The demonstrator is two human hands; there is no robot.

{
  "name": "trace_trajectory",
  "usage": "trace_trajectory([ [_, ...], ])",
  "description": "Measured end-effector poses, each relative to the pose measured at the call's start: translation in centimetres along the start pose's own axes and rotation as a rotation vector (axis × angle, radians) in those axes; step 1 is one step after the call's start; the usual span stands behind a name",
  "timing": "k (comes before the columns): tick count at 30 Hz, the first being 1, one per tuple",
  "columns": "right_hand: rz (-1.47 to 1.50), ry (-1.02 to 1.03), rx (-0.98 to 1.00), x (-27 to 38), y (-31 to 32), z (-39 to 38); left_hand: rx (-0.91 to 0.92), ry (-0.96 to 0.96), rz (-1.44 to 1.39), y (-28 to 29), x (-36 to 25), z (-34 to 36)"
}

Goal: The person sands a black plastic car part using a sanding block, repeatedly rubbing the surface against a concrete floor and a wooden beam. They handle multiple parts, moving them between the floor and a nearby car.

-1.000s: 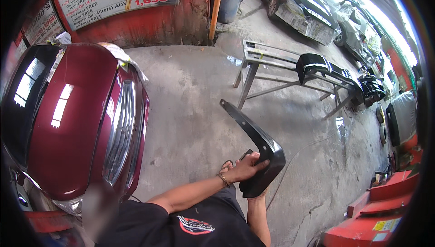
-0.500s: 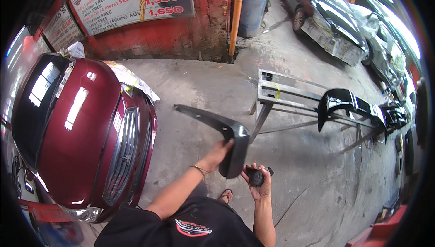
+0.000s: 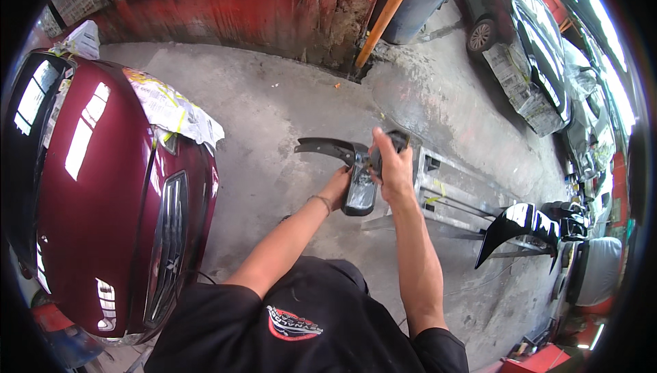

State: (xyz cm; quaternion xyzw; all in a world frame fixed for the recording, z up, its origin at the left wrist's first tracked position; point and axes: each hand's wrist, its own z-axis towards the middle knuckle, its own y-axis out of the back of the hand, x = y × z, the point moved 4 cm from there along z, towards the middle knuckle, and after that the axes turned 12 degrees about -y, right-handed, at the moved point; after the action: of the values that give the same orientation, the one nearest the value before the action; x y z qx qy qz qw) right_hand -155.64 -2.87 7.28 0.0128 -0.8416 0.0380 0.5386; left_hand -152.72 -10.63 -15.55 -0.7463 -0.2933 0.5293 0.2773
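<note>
My left hand (image 3: 336, 187) grips the edge of a curved black plastic trim piece (image 3: 359, 194), which looks like a mud guard. Its broad glossy end points towards me, while a thin arm stretches away to the left. Closed round a small black object (image 3: 398, 142), my right hand (image 3: 393, 171) is at the right side of the trim piece. Fingers partly cover that object, so its kind is unclear; whether it touches the trim I cannot tell.
A dark red car (image 3: 102, 188) with masking paper (image 3: 178, 109) stands at left. To the right, a metal stand (image 3: 452, 174) bears a glossy black curved part (image 3: 523, 226). Farther back are an orange pole (image 3: 390, 14), a blue drum (image 3: 421, 7) and a dark car (image 3: 540, 44).
My right hand has risen with the small black object to the trim piece's side. The trim piece has turned and moved farther from my body in my left hand. The view has shifted.
</note>
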Motion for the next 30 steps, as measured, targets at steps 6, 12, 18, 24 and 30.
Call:
trace_trajectory([
  [6,-0.081,0.191,-0.031,8.7,-1.9,14.1,0.030,0.052,-0.138,-1.5,-6.9,16.3],
  [12,-0.135,0.209,-0.059,9.9,1.6,28.6,-0.091,0.039,-0.147,-6.4,-10.5,29.6],
  [18,0.165,0.037,-0.147,14.5,8.5,46.1,-0.006,0.040,-0.131,-7.3,-12.8,40.7],
  [24,0.143,-0.144,-0.215,11.0,11.8,60.1,-0.055,-0.005,-0.229,-6.7,-16.0,52.8],
  [30,-0.300,-0.353,-0.056,6.3,6.5,71.2,0.060,-0.065,-0.142,-2.1,-17.7,65.2],
])
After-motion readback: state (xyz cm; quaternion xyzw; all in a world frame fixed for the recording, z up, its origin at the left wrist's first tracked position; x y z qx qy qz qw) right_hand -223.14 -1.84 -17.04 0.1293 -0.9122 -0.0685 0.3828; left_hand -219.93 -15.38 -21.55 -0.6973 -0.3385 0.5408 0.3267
